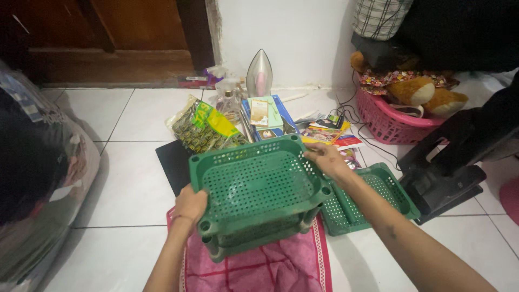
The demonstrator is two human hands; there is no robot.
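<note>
Pink cloth under green trays; iron behind.

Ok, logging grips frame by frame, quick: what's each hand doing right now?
Left hand: closed on the near left corner of the stacked green tray.
Right hand: closed on the same tray's far right rim.

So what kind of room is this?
Probably a room at home, maybe a laundry corner. There is a clothes iron by the wall, a pink basket with soft toys, and a white tiled floor.
</note>
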